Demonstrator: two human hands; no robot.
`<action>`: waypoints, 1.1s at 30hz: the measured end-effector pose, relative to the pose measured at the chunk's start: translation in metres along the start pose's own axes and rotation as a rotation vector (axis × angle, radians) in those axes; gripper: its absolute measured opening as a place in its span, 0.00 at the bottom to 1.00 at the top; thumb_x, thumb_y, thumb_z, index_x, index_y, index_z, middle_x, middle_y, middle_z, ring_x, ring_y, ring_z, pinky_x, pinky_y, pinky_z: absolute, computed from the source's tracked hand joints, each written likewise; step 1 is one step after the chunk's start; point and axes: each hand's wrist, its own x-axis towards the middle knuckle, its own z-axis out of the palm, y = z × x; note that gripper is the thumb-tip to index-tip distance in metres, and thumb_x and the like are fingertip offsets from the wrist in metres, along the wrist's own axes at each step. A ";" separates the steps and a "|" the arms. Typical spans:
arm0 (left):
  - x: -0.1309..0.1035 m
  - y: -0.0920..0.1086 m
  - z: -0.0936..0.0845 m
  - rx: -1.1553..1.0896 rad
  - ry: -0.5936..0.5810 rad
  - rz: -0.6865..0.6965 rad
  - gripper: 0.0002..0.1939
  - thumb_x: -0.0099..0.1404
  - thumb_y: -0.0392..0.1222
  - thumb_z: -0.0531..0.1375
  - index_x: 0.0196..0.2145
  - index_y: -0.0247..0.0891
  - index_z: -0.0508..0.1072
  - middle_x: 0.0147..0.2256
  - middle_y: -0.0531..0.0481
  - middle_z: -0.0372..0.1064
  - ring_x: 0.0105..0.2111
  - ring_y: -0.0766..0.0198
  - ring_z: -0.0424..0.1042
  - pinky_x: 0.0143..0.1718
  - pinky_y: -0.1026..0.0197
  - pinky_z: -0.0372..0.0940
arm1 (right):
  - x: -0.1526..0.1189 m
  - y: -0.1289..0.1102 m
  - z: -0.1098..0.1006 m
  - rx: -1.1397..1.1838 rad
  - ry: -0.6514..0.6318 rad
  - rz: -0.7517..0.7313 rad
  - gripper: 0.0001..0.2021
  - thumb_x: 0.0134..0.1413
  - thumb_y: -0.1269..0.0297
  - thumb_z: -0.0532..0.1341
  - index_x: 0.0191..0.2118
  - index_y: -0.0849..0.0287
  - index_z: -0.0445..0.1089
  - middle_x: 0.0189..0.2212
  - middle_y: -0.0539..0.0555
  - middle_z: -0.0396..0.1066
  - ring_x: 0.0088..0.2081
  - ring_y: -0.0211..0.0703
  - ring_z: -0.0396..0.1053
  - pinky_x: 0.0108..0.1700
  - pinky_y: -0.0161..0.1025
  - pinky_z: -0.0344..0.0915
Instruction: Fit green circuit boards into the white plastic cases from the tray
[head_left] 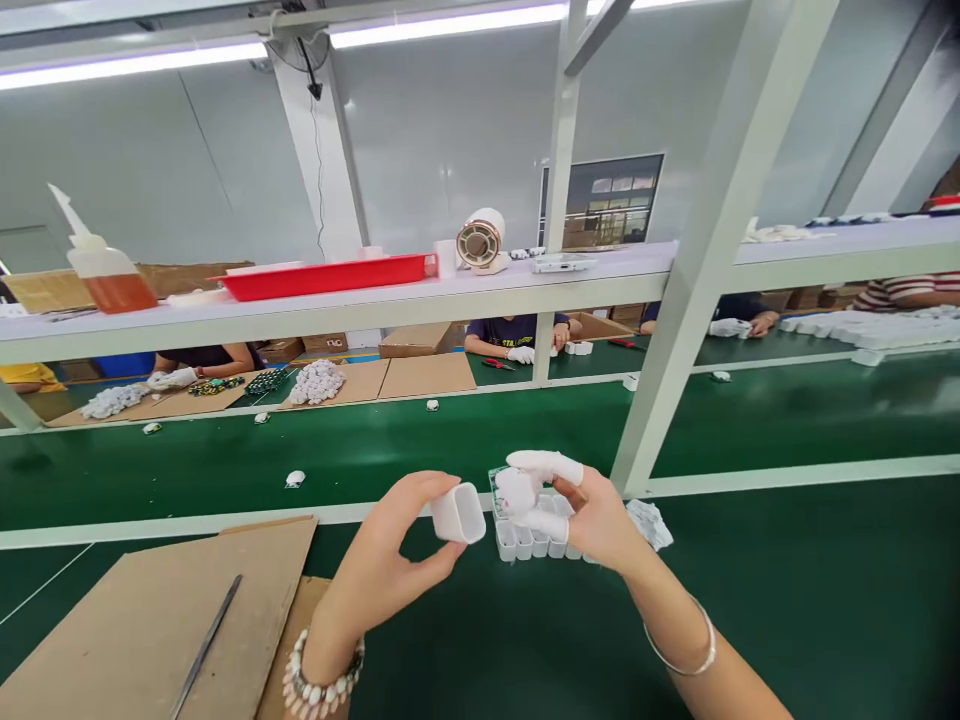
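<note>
Above the green belt, left hand pinches a white casing between thumb and fingertips; right hand, fingers cot-covered, grips a small white part.

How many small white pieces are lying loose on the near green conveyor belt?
1: a small white piece lies alone on the near conveyor belt, left of the left hand. Others may be hidden behind the hands.

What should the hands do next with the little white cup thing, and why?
Probably bring the two hands together: the left hand holds a white open-ended shell facing the right hand, which pinches a small white part close beside it, apparently not yet inside.
</note>
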 end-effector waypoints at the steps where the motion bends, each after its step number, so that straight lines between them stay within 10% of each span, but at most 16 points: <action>1: -0.002 0.005 0.000 0.057 -0.009 0.040 0.23 0.64 0.35 0.59 0.55 0.45 0.63 0.52 0.46 0.66 0.51 0.58 0.67 0.50 0.57 0.66 | -0.005 -0.005 0.000 -0.056 0.000 -0.021 0.23 0.47 0.60 0.70 0.51 0.53 0.70 0.39 0.53 0.74 0.38 0.43 0.72 0.42 0.42 0.71; 14: -0.007 0.016 0.007 0.335 0.049 0.191 0.22 0.65 0.36 0.57 0.57 0.41 0.62 0.50 0.44 0.68 0.50 0.58 0.69 0.50 0.58 0.69 | -0.024 -0.026 -0.001 -0.277 -0.091 -0.283 0.26 0.55 0.65 0.65 0.59 0.45 0.63 0.35 0.50 0.71 0.30 0.36 0.67 0.33 0.34 0.68; 33: -0.007 0.016 0.009 0.408 0.041 0.237 0.21 0.65 0.36 0.58 0.56 0.41 0.63 0.47 0.43 0.71 0.46 0.56 0.71 0.46 0.56 0.70 | -0.032 -0.033 0.004 -0.439 -0.141 -0.174 0.25 0.57 0.63 0.63 0.60 0.44 0.59 0.31 0.48 0.67 0.30 0.38 0.64 0.34 0.36 0.64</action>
